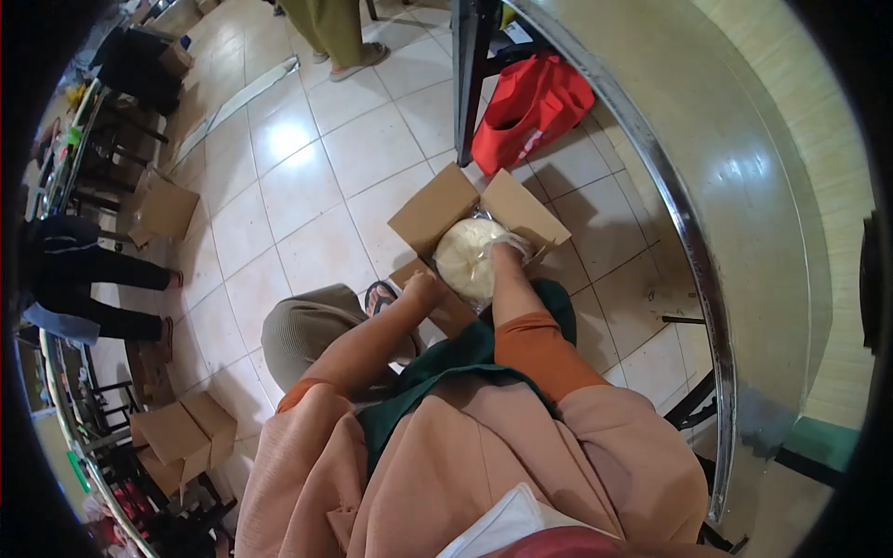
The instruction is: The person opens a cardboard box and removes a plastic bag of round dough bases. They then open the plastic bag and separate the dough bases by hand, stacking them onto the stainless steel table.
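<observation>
An open cardboard box [434,212] stands on the floor in front of me, its flaps spread outward. Inside it sits a round, pale, cream-coloured thing [462,260] wrapped in a clear plastic bag [481,290]; its exact kind I cannot make out. My right hand [508,244] reaches into the box at the right side of the round thing, closed on the plastic, which partly covers the fingers. My left hand [424,285] is closed at the box's near left edge, gripping the cardboard there, with its fingertips mostly hidden.
A red bag [532,110] lies beyond the box, beside a dark table leg [464,84]. To my right curves a table edge [684,219]. Other cardboard boxes [166,206] stand at the left. Co-workers' legs [327,37] show at the top and left.
</observation>
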Motion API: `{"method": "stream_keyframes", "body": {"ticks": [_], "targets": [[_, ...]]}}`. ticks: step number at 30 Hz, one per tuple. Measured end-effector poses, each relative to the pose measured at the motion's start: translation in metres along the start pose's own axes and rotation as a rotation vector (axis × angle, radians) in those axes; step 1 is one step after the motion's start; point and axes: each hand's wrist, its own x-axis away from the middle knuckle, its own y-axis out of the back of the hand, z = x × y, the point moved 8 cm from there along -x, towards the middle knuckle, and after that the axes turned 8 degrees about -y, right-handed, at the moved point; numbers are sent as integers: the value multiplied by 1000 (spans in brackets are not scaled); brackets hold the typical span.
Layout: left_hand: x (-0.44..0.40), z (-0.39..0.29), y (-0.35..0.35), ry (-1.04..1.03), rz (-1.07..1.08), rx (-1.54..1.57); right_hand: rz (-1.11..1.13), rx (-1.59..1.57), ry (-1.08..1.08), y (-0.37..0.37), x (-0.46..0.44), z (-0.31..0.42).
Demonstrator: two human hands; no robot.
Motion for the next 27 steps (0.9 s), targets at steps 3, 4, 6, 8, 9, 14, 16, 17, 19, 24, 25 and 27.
{"method": "stream_keyframes", "body": {"ticks": [3,4,6,8,9,14,16,17,19,24,25,27], "targets": [[3,1,10,36,-67,44,60,-178,31,42,46,-39],[2,3,12,75,-128,19,180,-346,0,45,52,-47],[8,7,18,172,-187,55,375,-678,-8,-6,-7,-46],[13,16,34,237,-154,113,553,-859,11,-12,-2,-45],[11,18,33,233,-116,105,643,-947,25,-12,4,-41],[-6,25,14,76,25,42,627,-1119,314,-7,7,-19],[9,12,33,-108,131,45,415,-947,448,8,17,-17],[7,9,35,-126,110,322,357,-1005,491,13,26,-17],[-10,6,30,-74,4,1153,243,-1119,579,23,49,-20],[-22,21,27,712,-480,2499,70,-673,716,70,117,1],[-14,13,29,715,-562,2660,-16,-662,819,88,147,4],[0,5,36,697,-739,2978,-197,-635,1023,109,191,12]]}}
